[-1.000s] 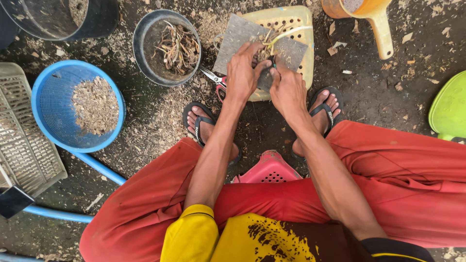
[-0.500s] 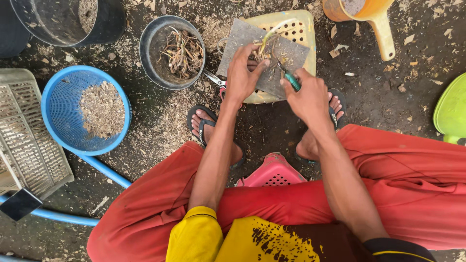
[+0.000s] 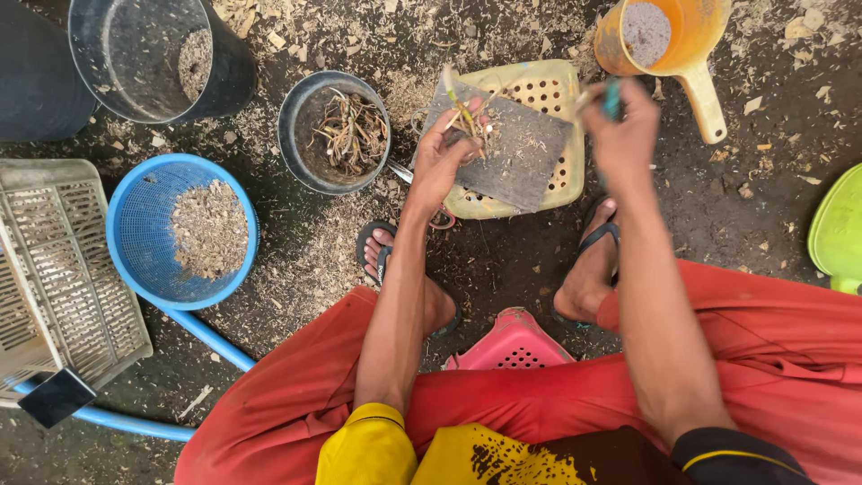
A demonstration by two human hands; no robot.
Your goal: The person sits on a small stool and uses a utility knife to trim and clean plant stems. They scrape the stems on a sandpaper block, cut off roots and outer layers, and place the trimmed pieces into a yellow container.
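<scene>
The left hand (image 3: 442, 160) reaches forward, fingers pinching a stalk (image 3: 460, 108) on the grey board (image 3: 521, 148) at 12 o'clock. The right hand (image 3: 621, 130), raised at 1 o'clock, is fisted around a teal-handled tool (image 3: 611, 97).

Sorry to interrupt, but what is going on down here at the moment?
A seated person's left hand presses a thin plant stalk onto a grey board lying across a yellow perforated basket. The right hand is lifted beside it, gripping a green-handled tool. A dark pot of roots and a blue sieve of chips sit nearby.
</scene>
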